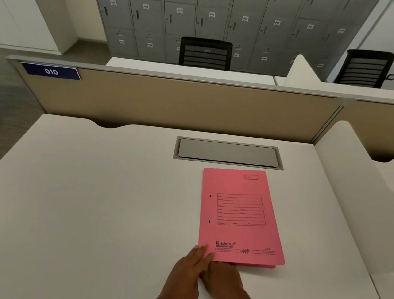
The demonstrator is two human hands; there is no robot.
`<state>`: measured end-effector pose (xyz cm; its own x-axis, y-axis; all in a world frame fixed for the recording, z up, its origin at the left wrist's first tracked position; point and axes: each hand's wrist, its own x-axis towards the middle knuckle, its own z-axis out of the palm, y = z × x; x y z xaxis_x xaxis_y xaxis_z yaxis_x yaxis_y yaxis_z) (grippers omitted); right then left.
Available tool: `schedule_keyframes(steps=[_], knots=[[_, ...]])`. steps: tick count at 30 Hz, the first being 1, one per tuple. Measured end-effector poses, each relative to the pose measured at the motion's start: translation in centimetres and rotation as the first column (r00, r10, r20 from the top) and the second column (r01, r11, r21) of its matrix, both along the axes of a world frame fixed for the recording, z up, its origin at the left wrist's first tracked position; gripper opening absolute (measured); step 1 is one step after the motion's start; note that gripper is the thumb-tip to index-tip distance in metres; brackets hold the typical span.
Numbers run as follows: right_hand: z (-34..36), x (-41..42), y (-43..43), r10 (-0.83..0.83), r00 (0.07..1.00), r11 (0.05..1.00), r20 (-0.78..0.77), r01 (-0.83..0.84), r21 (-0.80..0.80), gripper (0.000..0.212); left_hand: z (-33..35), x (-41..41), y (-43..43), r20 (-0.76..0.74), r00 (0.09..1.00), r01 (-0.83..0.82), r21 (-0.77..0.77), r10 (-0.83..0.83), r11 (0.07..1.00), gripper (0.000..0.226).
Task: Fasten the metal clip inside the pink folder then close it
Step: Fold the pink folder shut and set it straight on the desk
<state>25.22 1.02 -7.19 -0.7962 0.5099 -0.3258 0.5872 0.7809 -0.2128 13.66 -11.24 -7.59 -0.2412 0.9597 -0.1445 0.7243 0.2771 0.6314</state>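
grey lockers (179, 19) stood beyond the white desk (87, 198), where the pink folder (240, 215) lay shut, right of centre. left hand (186, 278) rested flat on its near left corner; right hand (221, 283) touched the near edge, holding nothing. the clip was hidden. best to pin the spine side and lift the cover from its free right edge.

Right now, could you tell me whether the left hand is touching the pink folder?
Touching. The head view shows the left hand with its fingertips lying on the near left corner of the closed pink folder, with no gap between them.
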Motion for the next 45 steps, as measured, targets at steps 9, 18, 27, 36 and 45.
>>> schedule_keyframes(steps=[9, 18, 27, 36, 45], knots=[[1.3, 3.8, -0.6, 0.057, 0.996, 0.993, 0.075, -0.048, -0.112, 0.095, 0.1, 0.5, 0.5, -0.1, 0.994, 0.013, -0.219, -0.036, 0.976, 0.087], [3.0, 6.2, 2.4, -0.288, 0.892, 0.945, -0.349, 0.324, 0.049, 0.058, 0.3, 1.5, 0.9, -0.183, 0.983, -0.028, -0.233, -0.016, 0.972, 0.083], [-0.2, 7.4, 5.1, -0.253, 0.964, 0.966, 0.078, 0.248, 0.068, 0.113, 1.7, 1.5, 1.8, -0.129, 0.991, -0.063, -0.227, 0.033, 0.972, 0.072], [0.2, 7.2, 4.5, -0.238, 0.971, 0.959, -0.033, 0.24, 0.152, 0.094, 4.8, 0.6, 5.1, 0.461, 0.596, -0.63, -0.239, 0.657, 0.739, 0.059], [-0.3, 7.4, 4.9, -0.231, 0.973, 0.971, 0.023, 0.229, 0.064, 0.101, 4.4, 0.5, 5.7, 0.623, 0.49, -0.533, -0.34, 0.61, 0.775, 0.036]])
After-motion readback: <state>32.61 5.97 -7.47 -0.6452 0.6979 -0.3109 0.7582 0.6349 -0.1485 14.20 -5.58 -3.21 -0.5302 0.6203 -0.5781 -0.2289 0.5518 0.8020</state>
